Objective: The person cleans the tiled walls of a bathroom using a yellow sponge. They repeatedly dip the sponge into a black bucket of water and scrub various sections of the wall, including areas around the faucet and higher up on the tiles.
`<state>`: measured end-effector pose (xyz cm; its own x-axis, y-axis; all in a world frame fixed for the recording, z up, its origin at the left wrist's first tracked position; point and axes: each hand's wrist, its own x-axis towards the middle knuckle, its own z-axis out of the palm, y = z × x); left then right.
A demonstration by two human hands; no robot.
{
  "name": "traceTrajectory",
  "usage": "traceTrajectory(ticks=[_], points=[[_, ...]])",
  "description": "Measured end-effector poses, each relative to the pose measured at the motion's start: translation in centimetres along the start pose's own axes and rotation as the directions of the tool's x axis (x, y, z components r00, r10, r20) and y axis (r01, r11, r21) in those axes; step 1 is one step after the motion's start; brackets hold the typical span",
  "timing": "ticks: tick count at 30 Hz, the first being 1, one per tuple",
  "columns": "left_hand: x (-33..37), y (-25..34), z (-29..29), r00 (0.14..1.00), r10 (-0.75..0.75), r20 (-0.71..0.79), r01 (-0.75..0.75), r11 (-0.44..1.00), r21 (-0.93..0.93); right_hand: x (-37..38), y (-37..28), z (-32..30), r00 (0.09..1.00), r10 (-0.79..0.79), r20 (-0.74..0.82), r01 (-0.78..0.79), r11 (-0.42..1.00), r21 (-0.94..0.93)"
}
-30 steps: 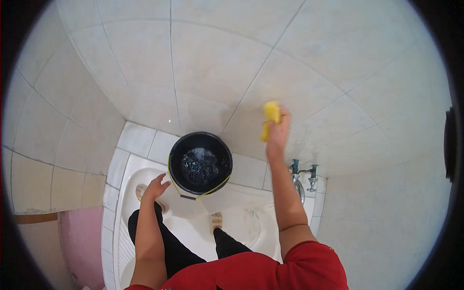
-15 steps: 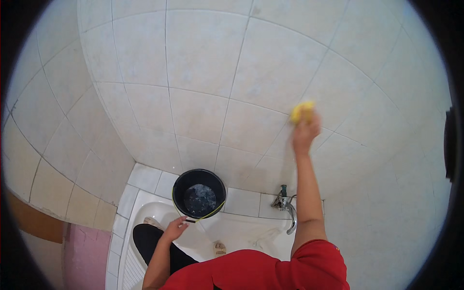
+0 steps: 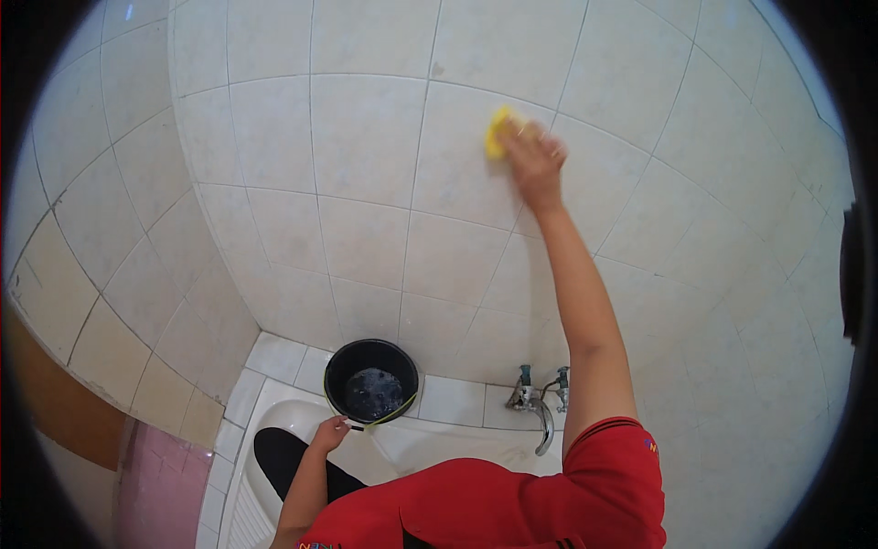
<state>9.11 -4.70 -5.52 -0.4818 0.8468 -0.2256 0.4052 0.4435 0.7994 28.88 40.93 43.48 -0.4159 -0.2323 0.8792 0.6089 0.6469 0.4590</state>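
Observation:
My right hand [image 3: 535, 160] is stretched up against the tiled wall [image 3: 361, 151], closed around a yellow sponge [image 3: 498, 133]. The sponge presses on the tile, and its far side is partly covered by my fingers. Lower left, my left hand [image 3: 330, 434] has its fingers closed at the dark grip of the bucket handle [image 3: 358, 427]. That thin yellow-green handle hangs at the near side of a black bucket [image 3: 337, 371]. Foamy, dark-looking water [image 3: 373, 392] lies inside the bucket, which stands upright by the wall.
A metal faucet [image 3: 545, 432] with valves sticks out at the wall's foot, beneath my right arm. The white bathtub [image 3: 421, 444] runs below me, with a tiled ledge [image 3: 453, 403] behind it. A second tiled wall [image 3: 137, 220] rises at the left, above a pink panel [image 3: 169, 480].
My right hand has slid the sponge up and to the left across the wall tiles. The left hand stays at the bucket handle, and the view has shifted slightly.

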Motion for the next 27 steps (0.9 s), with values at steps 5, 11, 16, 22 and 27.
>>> traceTrajectory(ticks=[5, 11, 16, 22, 27], points=[[-0.1, -0.9, 0.9, 0.999, 0.024, 0.031, -0.024, 0.999, 0.03, 9.3, 4.5, 0.9, 0.808, 0.462, -0.367, -0.444, 0.886, 0.135], [1.0, -0.6, 0.8, 0.998, -0.03, 0.061, 0.026, 0.997, 0.068, 6.3, -3.8, 2.6, 0.94, -0.321, 0.116, 0.308, 0.945, 0.112], [1.1, 0.9, 1.2, 0.998, -0.04, 0.055, 0.039, 0.999, 0.03, 3.4, 2.6, -0.6, 0.998, 0.015, 0.056, -0.012, 0.999, -0.043], [1.3, -1.8, 0.5, 0.992, -0.072, 0.108, 0.068, 0.997, 0.033, -4.3, 9.4, -5.1, 0.69, 0.658, -0.301, -0.722, 0.652, -0.231], [0.9, -0.5, 1.1, 0.992, -0.028, 0.123, 0.015, 0.994, 0.106, -20.5, 2.2, -7.7, 0.888, 0.332, 0.318, -0.275, 0.938, -0.21]])
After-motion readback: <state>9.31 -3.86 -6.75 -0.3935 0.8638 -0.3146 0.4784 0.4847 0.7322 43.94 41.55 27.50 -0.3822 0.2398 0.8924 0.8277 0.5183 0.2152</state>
